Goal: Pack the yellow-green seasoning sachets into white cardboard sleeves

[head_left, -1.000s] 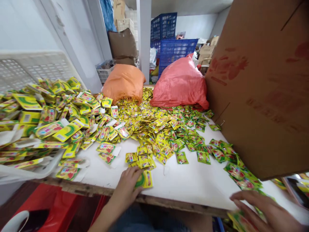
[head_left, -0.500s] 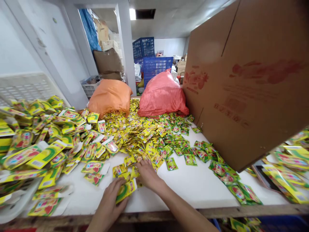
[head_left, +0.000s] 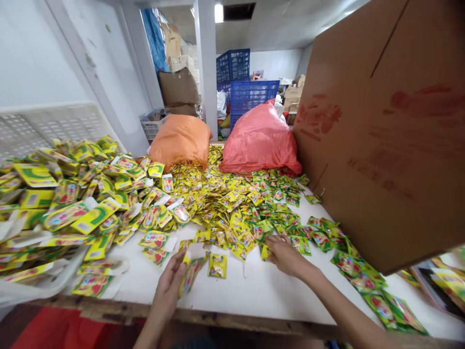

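My left hand holds a small yellow-and-green carton upright near the table's front edge, its white end flap standing open at the top. At the near right side of the sachet heap, my right hand has its fingers closed on a yellow sachet; the fingertips are partly hidden. One yellow sachet lies by itself on the white tabletop between my hands. Beyond them spreads a large heap of yellow and green sachets.
Many similar cartons are piled on the left, over a white plastic basket. An orange sack and a red sack stand behind the heap. A big cardboard box leans over the right side, beside loose green sachets.
My right hand has moved right, from the middle of the heap to its right side. The carton in my left hand has turned upright, showing its open flap. The view has shifted left.
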A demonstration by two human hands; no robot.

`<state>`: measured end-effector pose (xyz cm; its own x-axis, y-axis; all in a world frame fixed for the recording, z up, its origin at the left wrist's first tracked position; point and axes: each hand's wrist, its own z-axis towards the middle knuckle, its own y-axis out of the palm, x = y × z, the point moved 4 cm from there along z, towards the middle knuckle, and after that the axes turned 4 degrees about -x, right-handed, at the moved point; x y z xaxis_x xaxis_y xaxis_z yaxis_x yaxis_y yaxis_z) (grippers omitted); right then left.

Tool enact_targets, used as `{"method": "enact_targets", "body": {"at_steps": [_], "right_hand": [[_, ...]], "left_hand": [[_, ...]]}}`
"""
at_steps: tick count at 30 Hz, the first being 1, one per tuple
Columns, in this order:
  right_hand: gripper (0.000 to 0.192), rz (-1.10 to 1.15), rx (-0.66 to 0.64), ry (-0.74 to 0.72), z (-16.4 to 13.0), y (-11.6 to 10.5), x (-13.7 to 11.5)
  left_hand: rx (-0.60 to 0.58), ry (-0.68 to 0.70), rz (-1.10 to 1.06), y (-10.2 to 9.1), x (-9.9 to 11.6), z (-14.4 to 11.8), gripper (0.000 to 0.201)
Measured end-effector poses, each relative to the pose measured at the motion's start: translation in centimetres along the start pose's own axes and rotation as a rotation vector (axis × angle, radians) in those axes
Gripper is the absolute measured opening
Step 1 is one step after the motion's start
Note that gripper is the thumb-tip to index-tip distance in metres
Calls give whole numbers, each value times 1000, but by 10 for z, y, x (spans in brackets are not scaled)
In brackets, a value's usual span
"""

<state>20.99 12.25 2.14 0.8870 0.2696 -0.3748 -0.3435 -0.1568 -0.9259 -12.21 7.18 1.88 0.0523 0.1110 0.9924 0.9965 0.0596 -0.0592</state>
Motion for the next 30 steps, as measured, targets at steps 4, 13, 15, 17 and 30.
{"method": "enact_targets", "body": {"at_steps": [4,13,15,17,30], "right_hand": [[32,82,19,46,-5,13,1],[16,338,-23,195,-59,28,16],[12,592,-42,172,-65,28,3],[20,869,17,121,-61,23,-19],[14,527,182,-169,-36,-11,-91]], "left_hand": [[-105,-256,-412,29,2,-11,62],[-434,-333,-378,102,-5,-22,40],[-481,-328,-348,112,-9,-23,40],[-499,-321,-297,118,-11,-23,41],[-535,-228,-202,124,-22,-23,43]]}}
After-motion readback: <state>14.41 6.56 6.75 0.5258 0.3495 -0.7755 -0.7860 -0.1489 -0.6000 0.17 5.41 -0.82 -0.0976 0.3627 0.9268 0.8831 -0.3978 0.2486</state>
